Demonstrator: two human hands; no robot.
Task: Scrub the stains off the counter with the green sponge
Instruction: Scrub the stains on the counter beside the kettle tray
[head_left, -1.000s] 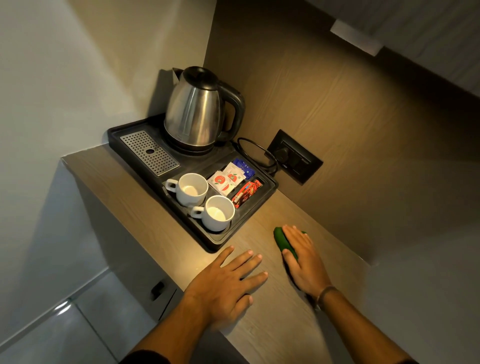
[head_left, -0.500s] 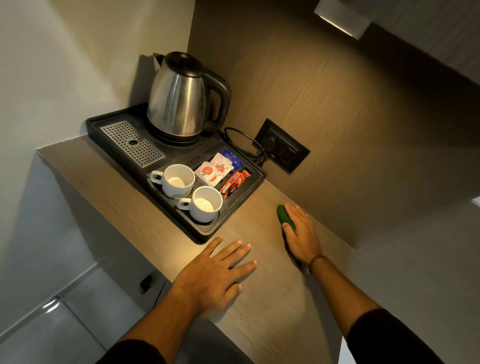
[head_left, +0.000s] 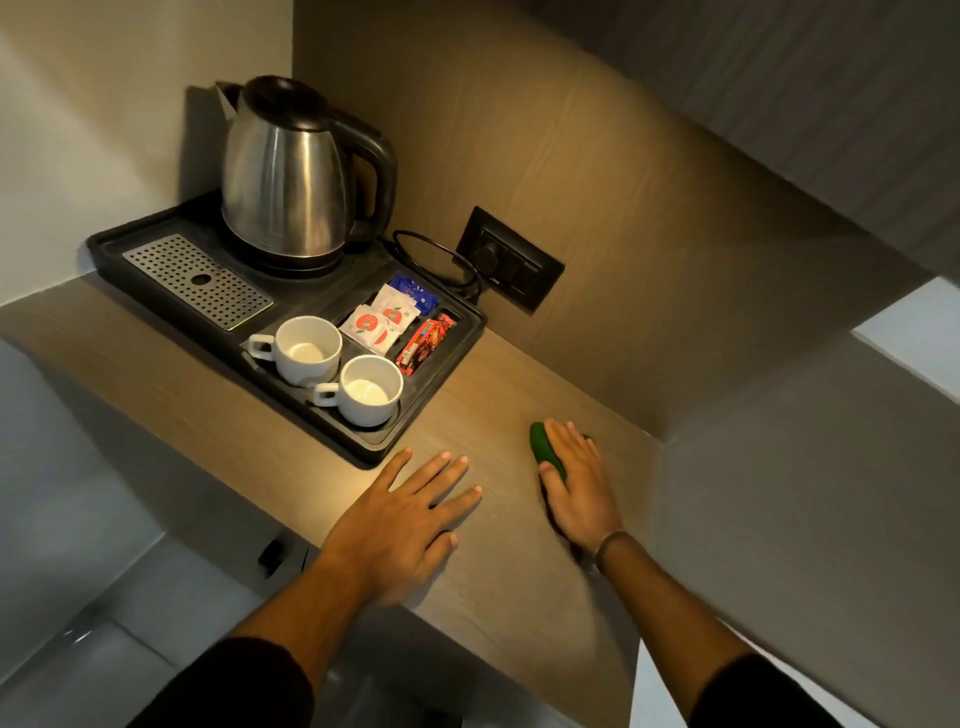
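In the head view, a brown wooden table (head_left: 498, 597) is seen from above. The green sponge (head_left: 546, 450) is pressed flat on the table by the right hand (head_left: 579, 486), near the back wall. The fingers (head_left: 571, 441) of this hand are laid close together on top of the sponge. The left hand (head_left: 402, 525) is laid flat on the table, near its front edge, with its fingers spread apart and nothing held. To the far left, a black tray (head_left: 384, 447) is set on the table. A silver kettle (head_left: 285, 171), two white cups (head_left: 309, 351) and small packets (head_left: 387, 322) are kept on it.
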